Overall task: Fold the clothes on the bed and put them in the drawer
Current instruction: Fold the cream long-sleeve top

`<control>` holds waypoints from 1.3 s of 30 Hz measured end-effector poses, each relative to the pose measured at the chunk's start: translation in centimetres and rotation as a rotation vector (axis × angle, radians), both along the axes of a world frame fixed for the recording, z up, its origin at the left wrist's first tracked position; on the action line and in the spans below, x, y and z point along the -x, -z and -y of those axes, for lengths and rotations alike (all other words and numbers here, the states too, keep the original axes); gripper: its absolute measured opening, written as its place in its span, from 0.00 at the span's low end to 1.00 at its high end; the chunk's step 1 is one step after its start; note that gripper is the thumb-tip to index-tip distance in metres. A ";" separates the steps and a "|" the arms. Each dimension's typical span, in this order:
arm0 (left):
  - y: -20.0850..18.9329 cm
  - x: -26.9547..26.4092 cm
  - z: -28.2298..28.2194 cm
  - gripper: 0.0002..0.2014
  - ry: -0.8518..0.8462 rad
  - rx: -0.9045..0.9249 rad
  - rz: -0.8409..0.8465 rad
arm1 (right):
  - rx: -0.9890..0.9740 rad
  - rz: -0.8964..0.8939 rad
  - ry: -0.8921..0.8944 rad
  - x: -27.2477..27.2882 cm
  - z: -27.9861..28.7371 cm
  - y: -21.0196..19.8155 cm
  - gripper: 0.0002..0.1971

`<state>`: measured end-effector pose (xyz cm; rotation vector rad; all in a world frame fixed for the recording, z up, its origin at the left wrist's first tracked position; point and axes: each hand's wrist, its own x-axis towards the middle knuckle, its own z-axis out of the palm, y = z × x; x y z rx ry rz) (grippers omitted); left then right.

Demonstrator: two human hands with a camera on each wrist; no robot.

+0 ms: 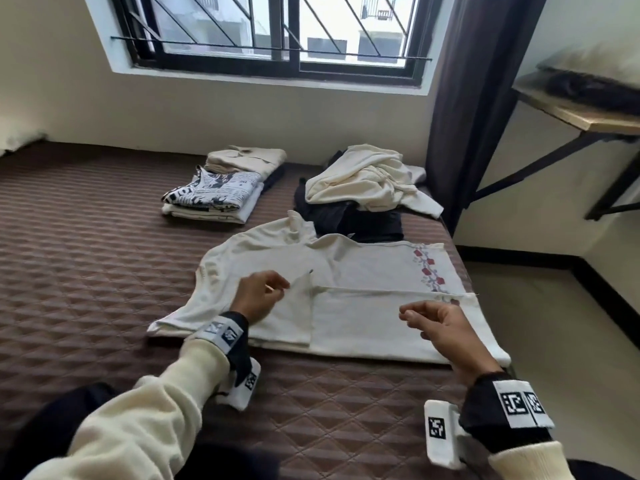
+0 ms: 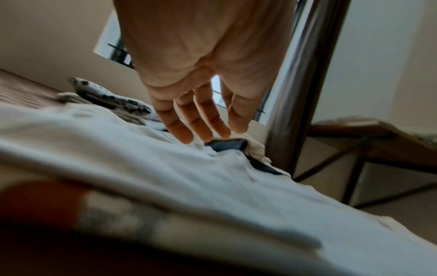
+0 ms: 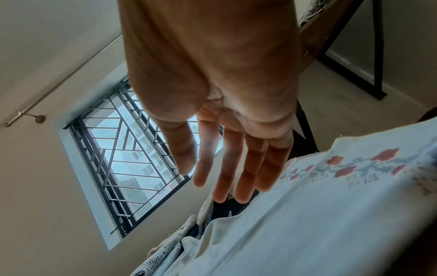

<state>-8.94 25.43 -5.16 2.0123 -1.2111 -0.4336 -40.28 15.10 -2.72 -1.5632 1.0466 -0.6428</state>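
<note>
Leftmost on the brown quilted bed (image 1: 86, 258) sits a folded stack (image 1: 213, 197), a black-and-white newsprint-patterned piece on top of white ones, with a folded cream garment (image 1: 247, 159) just behind it. Nearer the person, the left hand (image 1: 258, 294) hovers over the white shirt (image 1: 346, 271), which lies spread flat across the middle of the bed with its near edge folded over and a sleeve folded in. In the left wrist view the fingers (image 2: 189, 119) hang loose and nearly straight above the cloth, gripping nothing. A band of red and blue floral embroidery (image 1: 427, 270) runs down the shirt's right end. Further right, the right hand (image 1: 446, 329) floats above the folded-over near portion of the shirt, fingers (image 3: 238, 168) relaxed and extended, empty. Behind the shirt lies an unfolded heap: a rumpled cream top (image 1: 367, 180) on dark clothes (image 1: 363, 221). Beyond it a dark curtain (image 1: 467, 98) hangs beside the barred window (image 1: 277, 32), and a wooden shelf (image 1: 585, 109) juts from the right wall.
</note>
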 end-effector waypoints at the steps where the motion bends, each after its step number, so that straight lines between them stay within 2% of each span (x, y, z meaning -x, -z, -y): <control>1: 0.9 1.0 0.6 0.08 0.037 -0.050 0.041 | 0.007 -0.010 -0.004 0.1 0.4 0.3 0.05; 4: 3.8 2.9 1.6 0.14 0.128 -0.307 0.185 | 0.033 -0.058 0.000 0.7 1.9 1.5 0.04; 6: 4.3 2.8 1.8 0.14 0.141 -0.383 0.169 | 0.031 -0.144 -0.001 1.2 3.2 2.8 0.04; 8: 3.4 1.6 2.5 0.06 0.169 -0.321 0.006 | 0.000 -0.238 0.006 2.0 4.8 4.2 0.02; 10: 2.4 -0.2 3.3 0.09 0.127 -0.233 -0.125 | -0.025 -0.288 0.052 2.9 6.6 5.4 0.04; 11: 1.8 -1.2 3.9 0.10 0.084 -0.175 -0.107 | -0.039 -0.294 0.083 3.1 7.5 5.7 0.04; 14: 0.3 -3.9 6.5 0.08 0.026 -0.093 0.017 | -0.054 -0.234 0.140 2.6 9.7 4.4 0.00; 16: -0.3 -5.6 9.0 0.07 0.031 -0.124 0.153 | -0.020 -0.204 0.124 1.5 11.6 3.3 0.04; 18: -0.4 -6.9 11.7 0.11 0.081 -0.184 0.300 | 0.020 -0.229 0.116 -0.1 14.2 2.6 0.06; 22: 0.1 -7.4 17.7 0.18 0.311 -0.234 0.490 | 0.094 -0.344 0.174 -3.2 20.9 2.9 0.09; 25: 0.8 -7.1 21.3 0.20 0.439 -0.333 0.512 | 0.152 -0.499 0.164 -4.7 25.7 3.5 0.18; 28: 1.9 -7.0 23.1 0.23 0.435 -0.457 0.558 | 0.153 -0.658 0.011 -6.3 28.2 4.1 0.25; 30: 2.4 -7.0 23.2 0.25 0.376 -0.509 0.667 | 0.223 -0.807 -0.076 -7.1 28.8 4.9 0.26; 32: 2.2 -7.2 22.9 0.24 0.327 -0.546 0.809 | 0.303 -0.851 -0.039 -7.3 29.1 5.6 0.22; 35: 0.8 -7.8 22.2 0.22 0.295 -0.572 0.967 | 0.299 -0.764 0.172 -6.5 29.0 5.3 0.07; 37: -0.5 -8.1 21.3 0.20 0.265 -0.526 0.979 | 0.309 -0.687 0.272 -5.6 28.5 4.6 0.08; 39: -1.8 -8.1 20.1 0.20 0.244 -0.463 1.017 | 0.339 -0.624 0.299 -4.7 27.4 3.6 0.09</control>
